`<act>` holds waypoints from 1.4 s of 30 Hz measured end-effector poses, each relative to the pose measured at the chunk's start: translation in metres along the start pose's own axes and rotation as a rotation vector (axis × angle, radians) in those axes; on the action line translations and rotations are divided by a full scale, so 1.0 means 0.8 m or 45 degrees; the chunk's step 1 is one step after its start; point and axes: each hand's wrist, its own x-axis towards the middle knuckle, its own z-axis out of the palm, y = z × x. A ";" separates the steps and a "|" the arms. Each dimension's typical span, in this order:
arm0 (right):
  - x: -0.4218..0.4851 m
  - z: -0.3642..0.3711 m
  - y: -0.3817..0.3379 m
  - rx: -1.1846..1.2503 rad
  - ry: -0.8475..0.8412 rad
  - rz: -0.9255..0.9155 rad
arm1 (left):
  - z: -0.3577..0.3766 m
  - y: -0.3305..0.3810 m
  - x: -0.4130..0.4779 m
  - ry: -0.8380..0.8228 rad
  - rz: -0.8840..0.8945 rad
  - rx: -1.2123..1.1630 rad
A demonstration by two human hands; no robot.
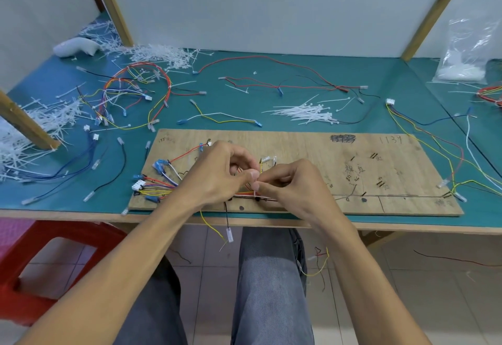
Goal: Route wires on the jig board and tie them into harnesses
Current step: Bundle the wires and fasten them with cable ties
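A plywood jig board [312, 152] lies at the front of the teal table. A bundle of coloured wires [160, 190] with blue and white connectors fans out over its left part and runs right along the front edge. My left hand [220, 176] and my right hand [293, 184] meet over the bundle near the board's middle. Both pinch a thin white cable tie [256, 192] that stands up from the wires. A yellow wire and a black wire [226, 222] hang off the table's front edge.
A heap of loose white cable ties [307, 113] lies behind the board. A finished harness [133, 89] and loose wires are spread over the left and back. More wires [423, 132] trail off the board's right end. A red stool [49, 257] stands at lower left.
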 end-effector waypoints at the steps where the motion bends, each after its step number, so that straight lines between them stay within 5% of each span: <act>1: 0.000 0.000 0.000 0.023 0.003 0.017 | 0.001 0.002 0.000 -0.004 0.001 0.041; 11: 0.005 -0.001 0.001 -0.306 -0.002 -0.031 | 0.010 0.024 0.012 0.289 0.075 0.071; 18: 0.006 -0.003 0.002 -0.393 -0.050 -0.166 | 0.000 0.008 -0.006 0.172 0.099 -0.085; 22: 0.004 -0.002 0.003 -0.449 -0.065 -0.238 | 0.001 0.006 -0.012 0.126 0.150 0.114; 33: 0.013 -0.006 -0.002 -0.446 -0.143 -0.236 | 0.044 0.010 -0.004 0.602 0.149 0.096; 42: -0.002 -0.015 0.004 -0.673 0.034 -0.349 | 0.009 0.007 -0.020 0.261 0.097 0.462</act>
